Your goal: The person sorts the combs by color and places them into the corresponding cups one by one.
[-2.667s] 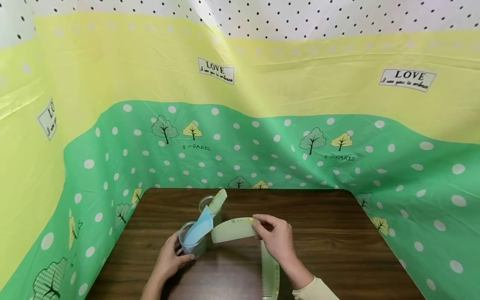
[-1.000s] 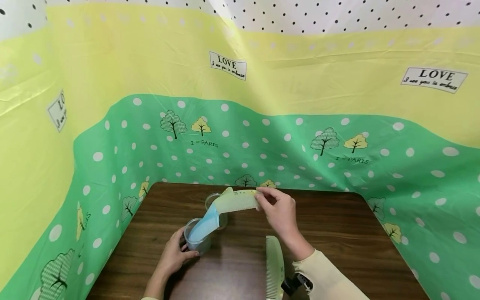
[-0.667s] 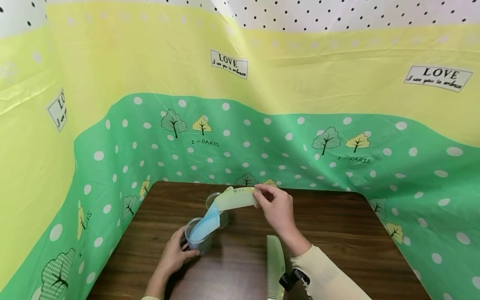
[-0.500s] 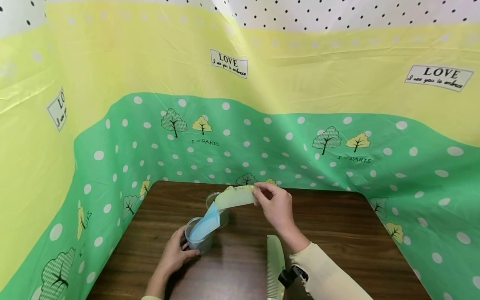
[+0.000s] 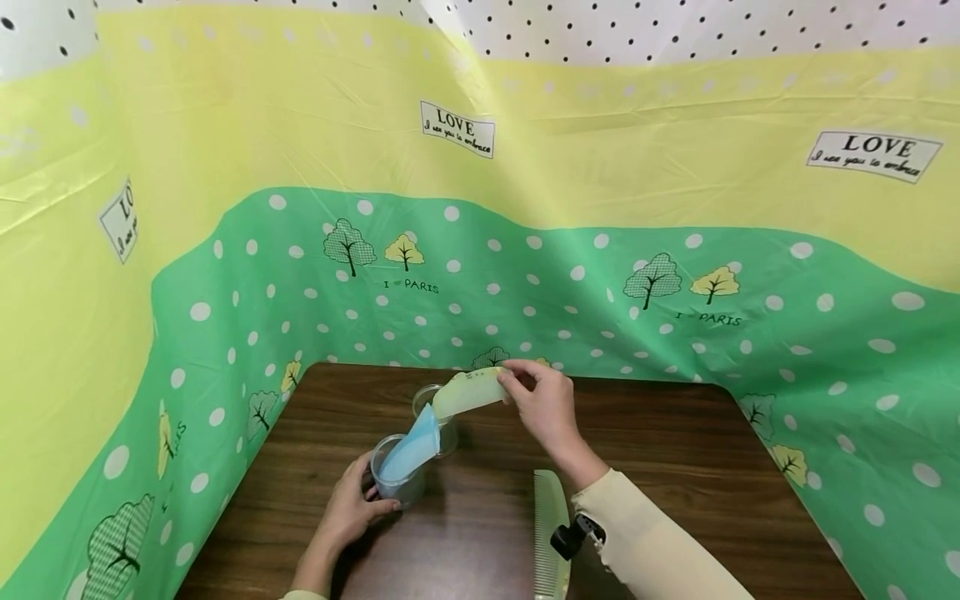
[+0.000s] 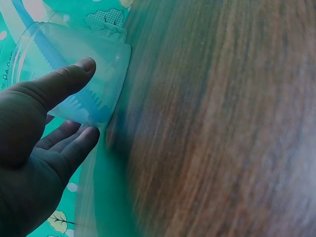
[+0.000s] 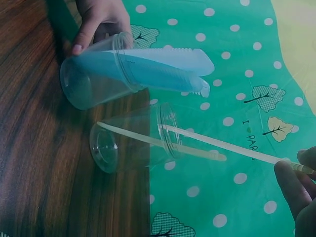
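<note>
My left hand grips a clear plastic cup on the table, thumb on one side and fingers on the other. Blue combs lean inside it and stick out over the rim. Just behind stands a second clear cup, with one pale yellow comb slanting in it. My right hand pinches another pale yellow-green comb by one end. In the right wrist view, that comb's far end reaches into the second cup's mouth.
A third yellow-green comb lies on the brown wooden table, near my right sleeve. A black wrist mount hangs close over it. A green and yellow patterned curtain rises behind the table.
My right hand has lifted its comb away from the table's front and moved it left to the far cup's mouth. My left hand keeps holding the near cup.
</note>
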Demonstrator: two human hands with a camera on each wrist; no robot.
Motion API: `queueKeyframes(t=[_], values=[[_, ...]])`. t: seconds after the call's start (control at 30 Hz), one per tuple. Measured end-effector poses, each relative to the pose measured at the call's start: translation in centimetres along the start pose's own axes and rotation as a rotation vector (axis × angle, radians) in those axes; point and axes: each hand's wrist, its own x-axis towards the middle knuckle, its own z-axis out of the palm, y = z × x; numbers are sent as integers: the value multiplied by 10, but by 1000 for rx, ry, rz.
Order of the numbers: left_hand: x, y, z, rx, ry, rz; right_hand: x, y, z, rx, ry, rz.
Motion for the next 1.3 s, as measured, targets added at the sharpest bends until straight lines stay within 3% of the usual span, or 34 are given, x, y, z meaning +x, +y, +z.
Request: queueKeyframes(t=[0.33, 0.7, 1.3], values=[[0, -2, 1, 7, 6, -3, 7, 4, 12, 29, -46, 76], [-1, -2, 0, 23, 18, 11, 9, 0, 31, 89, -67, 70], [-1, 1, 0, 5, 6, -5, 12, 4, 52, 42, -79, 101]])
